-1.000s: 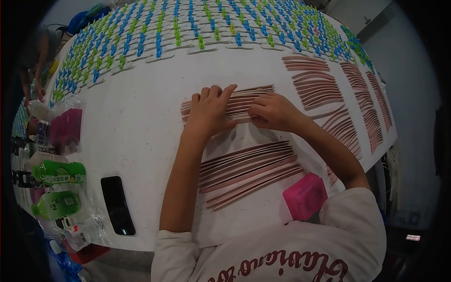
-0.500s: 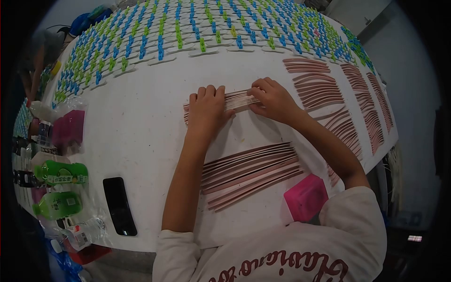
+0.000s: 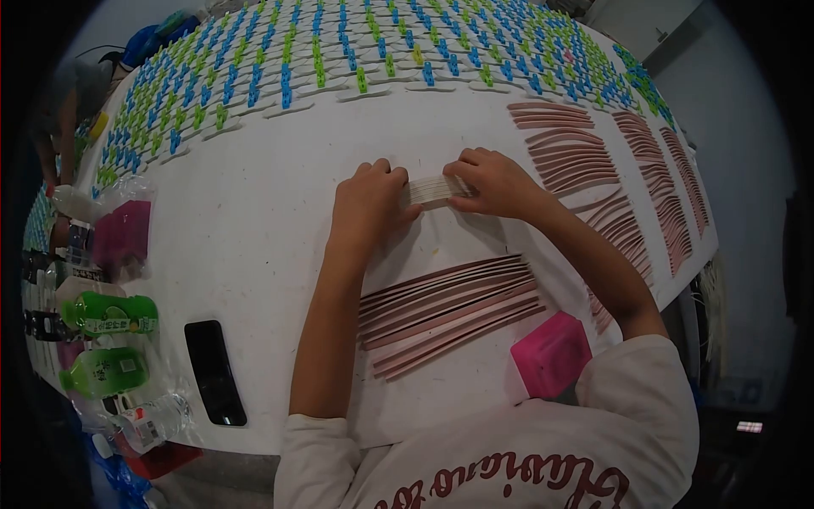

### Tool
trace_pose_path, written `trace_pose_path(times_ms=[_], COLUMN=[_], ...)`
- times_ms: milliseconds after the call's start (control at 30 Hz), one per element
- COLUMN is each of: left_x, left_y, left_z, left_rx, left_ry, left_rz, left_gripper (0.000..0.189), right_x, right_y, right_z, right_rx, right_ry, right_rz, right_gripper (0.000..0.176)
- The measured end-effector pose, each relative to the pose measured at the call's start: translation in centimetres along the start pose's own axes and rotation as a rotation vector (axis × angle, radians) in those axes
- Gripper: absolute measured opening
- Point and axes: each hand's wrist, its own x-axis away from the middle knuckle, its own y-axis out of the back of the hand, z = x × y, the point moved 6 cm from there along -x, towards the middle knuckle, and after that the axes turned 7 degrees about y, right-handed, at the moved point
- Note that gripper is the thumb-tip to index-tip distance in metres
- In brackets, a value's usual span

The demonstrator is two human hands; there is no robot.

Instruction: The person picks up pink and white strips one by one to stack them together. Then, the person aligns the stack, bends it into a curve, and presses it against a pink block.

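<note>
Both hands grip a small bundle of thin pale strips (image 3: pixel 432 190) at the middle of the white table (image 3: pixel 246 246). My left hand (image 3: pixel 370 200) closes round the bundle's left end, and my right hand (image 3: pixel 490 183) closes round its right end. Most of both ends is hidden under the fingers. Nearer to me, a loose group of pink and brown strips (image 3: pixel 449 312) lies flat. To its right sits a bright pink block (image 3: pixel 551 355), close to my right sleeve.
Rows of blue and green clips on white pieces (image 3: pixel 362 81) cover the far side. More pink strips (image 3: pixel 572 159) lie in columns at right. At left are a black phone (image 3: pixel 214 371), green bottles (image 3: pixel 110 313) and a wrapped magenta block (image 3: pixel 123 235). Another person's arm (image 3: pixel 66 144) shows far left.
The bundle's strips now sit closer together, showing their pale faces, and its left end no longer sticks out past my left hand. My left fingers have curled in more.
</note>
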Motion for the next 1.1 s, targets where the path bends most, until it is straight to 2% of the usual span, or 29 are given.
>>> trace_pose_path(times_ms=[233, 333, 400, 567, 733, 833, 900, 933, 1000, 1033, 1100], left_x=[-0.2, -0.1, 0.0, 0.7, 1.0, 1.4, 1.4, 1.3, 1.3, 1.2, 1.1], left_y=[-0.5, -0.7, -0.4, 0.1, 0.2, 0.2, 0.2, 0.1, -0.2, -0.2, -0.1], left_z=[0.1, 0.3, 0.3, -0.4, -1.2, -1.6, -1.5, -1.6, -1.6, -1.7, -1.8], left_rx=[0.024, 0.068, 0.093, 0.229, 0.149, 0.109, 0.101, 0.091, 0.083, 0.081, 0.079], left_ry=[-0.023, -0.035, -0.047, 0.031, 0.068, 0.090, 0.103, 0.077, 0.051, 0.029, 0.010], left_rz=[-0.010, 0.005, 0.019, 0.218, 0.332, 0.358, 0.351, 0.332, 0.321, 0.295, 0.273], left_gripper=[0.040, 0.045, 0.047, 0.051, 0.049, 0.046, 0.045, 0.044, 0.044, 0.043, 0.042], right_x=[2.0, 3.1, 3.8, 4.5, 5.5, 5.9, 6.0, 6.2, 6.4, 6.6, 6.9], right_y=[0.8, 0.9, 1.0, 1.2, 1.3, 1.3, 2.7, 2.9, 3.1, 3.6, 3.4], right_z=[-0.2, -0.3, -0.4, 0.3, 1.4, 2.0, 4.5, 5.0, 7.0, 8.0, 10.1], right_rx=[-0.119, -0.083, -0.170, -0.189, -0.220, -0.244, 0.044, 0.038, -0.171, -0.178, -0.167], right_ry=[-0.053, -0.065, -0.100, -0.094, -0.149, -0.120, 0.153, 0.157, 0.155, 0.152, 0.171], right_rz=[0.004, 0.014, -0.013, 0.039, 0.105, 0.081, -0.162, -0.162, 0.060, 0.063, 0.201], right_gripper=[0.045, 0.044, 0.038, 0.040, 0.039, 0.039, 0.040, 0.040, 0.060, 0.060, 0.082])
